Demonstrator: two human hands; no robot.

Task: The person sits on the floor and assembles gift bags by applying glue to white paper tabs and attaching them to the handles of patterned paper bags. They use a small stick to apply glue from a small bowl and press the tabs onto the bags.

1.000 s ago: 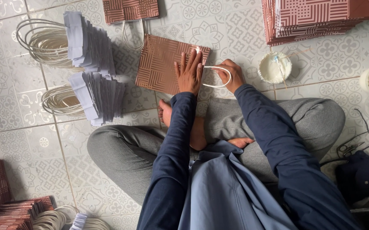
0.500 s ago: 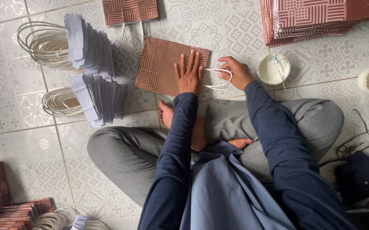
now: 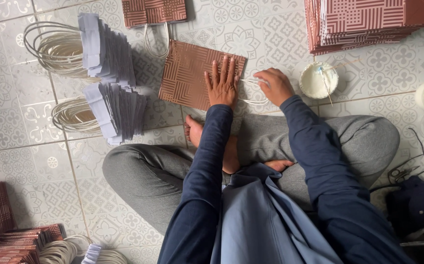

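The left hand [image 3: 222, 84] lies flat, fingers spread and pointing toward 12 o'clock, pressing on the right end of a brown patterned paper bag [image 3: 187, 73] that rests on the tiled floor [image 3: 21, 122] just in front of the person's crossed legs [image 3: 148, 176]. The bag's long axis runs roughly from 9 to 3 o'clock, tilted a little, with its open edge under that palm. The right hand [image 3: 276, 85] sits just beside it at 3 o'clock, fingers curled together around a white cord handle [image 3: 251, 98] whose loop reaches back toward the bag's edge; so the handle lies at 9 o'clock from the right fingers and touches or nearly touches the left hand. The right hand is the nearer one to a small white bowl [image 3: 318, 80] at its 3 o'clock, with a thin stick in it. At 9 to 10 o'clock from the bag stand 2 fanned bundles of grey paper strips [image 3: 111, 73] with coiled cord handles [image 3: 55, 49]. Another bag [image 3: 153, 11] lies at 12 o'clock, and a stack of bags [image 3: 368, 22] at 1 o'clock
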